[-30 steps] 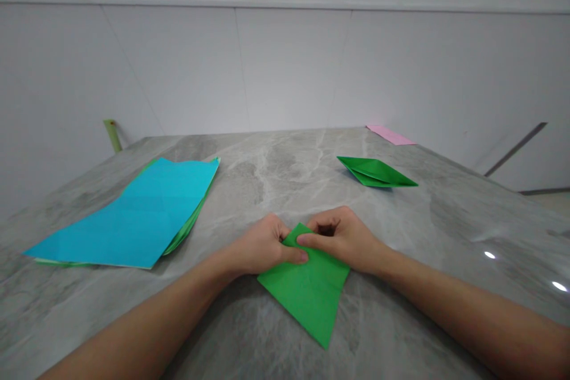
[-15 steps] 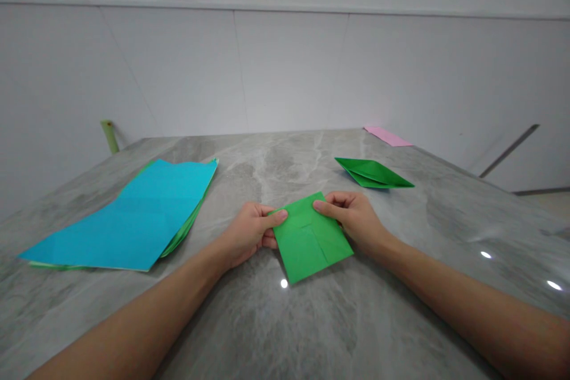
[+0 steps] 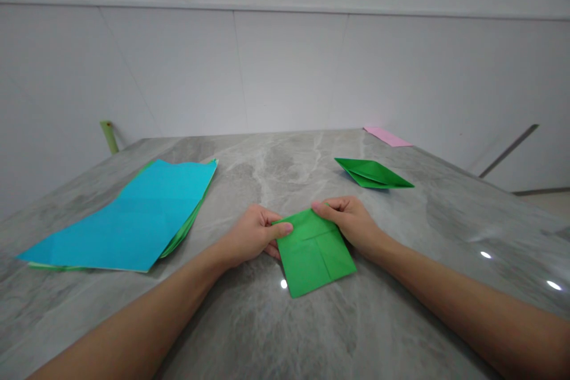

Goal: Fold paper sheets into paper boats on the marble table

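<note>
A folded square of green paper (image 3: 312, 261) is held between my two hands, with crease and flap lines across its face. My left hand (image 3: 256, 234) pinches its upper left corner, thumb on top and fingers beneath. At the upper right corner my right hand (image 3: 351, 219) grips the sheet, its thumb lying along the top edge. Beyond my right hand a green folded paper boat-like shape (image 3: 374, 173) with pointed ends rests on the table.
On the left of the grey marbled table (image 3: 267, 160) lies a stack of paper with a blue sheet (image 3: 133, 219) on top and green sheets under it. A pink sheet (image 3: 387, 136) sits at the far right edge, near the white wall (image 3: 285, 71).
The green paper square has come slightly lower and towards me, with both hands still on it. Its flap lines show more clearly. The other papers have not moved.
</note>
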`<state>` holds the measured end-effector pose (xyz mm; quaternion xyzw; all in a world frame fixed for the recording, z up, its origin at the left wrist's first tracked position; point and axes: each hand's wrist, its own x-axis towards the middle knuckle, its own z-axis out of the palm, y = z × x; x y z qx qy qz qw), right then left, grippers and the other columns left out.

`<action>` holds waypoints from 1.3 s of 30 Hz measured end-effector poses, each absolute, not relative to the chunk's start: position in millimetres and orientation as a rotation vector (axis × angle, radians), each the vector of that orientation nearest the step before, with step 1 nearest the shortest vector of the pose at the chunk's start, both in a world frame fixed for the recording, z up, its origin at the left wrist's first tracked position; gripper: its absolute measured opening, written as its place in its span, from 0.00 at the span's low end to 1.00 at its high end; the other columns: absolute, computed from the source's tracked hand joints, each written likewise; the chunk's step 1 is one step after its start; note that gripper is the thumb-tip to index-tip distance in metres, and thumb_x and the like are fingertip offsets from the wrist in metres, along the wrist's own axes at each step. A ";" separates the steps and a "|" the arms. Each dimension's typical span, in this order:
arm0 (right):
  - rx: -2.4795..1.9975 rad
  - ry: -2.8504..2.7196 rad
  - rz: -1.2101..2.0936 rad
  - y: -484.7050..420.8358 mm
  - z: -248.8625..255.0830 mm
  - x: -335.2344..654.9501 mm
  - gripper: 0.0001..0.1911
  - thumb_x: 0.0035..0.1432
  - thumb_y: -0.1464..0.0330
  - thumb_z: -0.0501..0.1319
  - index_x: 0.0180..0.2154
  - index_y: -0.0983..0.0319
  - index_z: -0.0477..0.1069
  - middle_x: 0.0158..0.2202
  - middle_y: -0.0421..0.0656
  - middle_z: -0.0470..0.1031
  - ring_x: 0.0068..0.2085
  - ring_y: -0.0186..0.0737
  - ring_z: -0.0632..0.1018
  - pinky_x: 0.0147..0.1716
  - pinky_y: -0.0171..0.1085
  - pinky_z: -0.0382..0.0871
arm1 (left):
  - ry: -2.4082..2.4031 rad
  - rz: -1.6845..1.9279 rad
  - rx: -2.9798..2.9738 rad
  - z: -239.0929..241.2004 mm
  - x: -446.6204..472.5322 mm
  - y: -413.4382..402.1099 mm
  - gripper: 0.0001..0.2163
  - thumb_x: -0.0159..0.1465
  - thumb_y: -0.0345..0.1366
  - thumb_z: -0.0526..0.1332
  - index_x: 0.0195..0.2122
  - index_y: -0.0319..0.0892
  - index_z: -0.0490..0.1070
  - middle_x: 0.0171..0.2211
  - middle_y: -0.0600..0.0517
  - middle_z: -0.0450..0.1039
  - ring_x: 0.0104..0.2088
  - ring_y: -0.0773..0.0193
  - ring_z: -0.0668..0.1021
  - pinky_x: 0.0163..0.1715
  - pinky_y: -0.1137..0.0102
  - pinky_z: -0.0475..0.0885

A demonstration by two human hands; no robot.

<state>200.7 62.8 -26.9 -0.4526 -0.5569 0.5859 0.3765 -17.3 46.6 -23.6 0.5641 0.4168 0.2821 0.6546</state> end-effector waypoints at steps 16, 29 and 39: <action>-1.029 -1.752 1.558 58.9 -26.2 200.0 0.23 0.50 0.50 0.66 0.19 0.63 0.69 0.17 0.37 0.65 0.19 0.30 0.64 0.21 0.33 0.54 | 1.096 1.031 1.038 -29.9 -12.0 48.7 0.18 0.51 0.49 0.71 0.23 0.37 0.75 0.19 0.51 0.74 0.20 0.65 0.74 0.21 0.71 0.69; -1.108 -1.771 1.418 56.4 -25.4 200.0 0.23 0.55 0.51 0.62 0.19 0.63 0.68 0.15 0.37 0.63 0.18 0.30 0.63 0.19 0.33 0.55 | 1.047 0.730 1.098 -24.3 -9.4 43.0 0.15 0.48 0.42 0.74 0.31 0.36 0.80 0.31 0.44 0.81 0.28 0.59 0.81 0.31 0.68 0.74; -1.030 -1.847 1.448 55.1 -23.3 196.9 0.21 0.50 0.54 0.67 0.20 0.64 0.69 0.17 0.36 0.64 0.20 0.29 0.63 0.20 0.32 0.54 | 1.049 0.574 1.252 -21.7 -9.8 38.5 0.14 0.51 0.45 0.70 0.28 0.38 0.79 0.28 0.48 0.80 0.24 0.64 0.78 0.25 0.72 0.71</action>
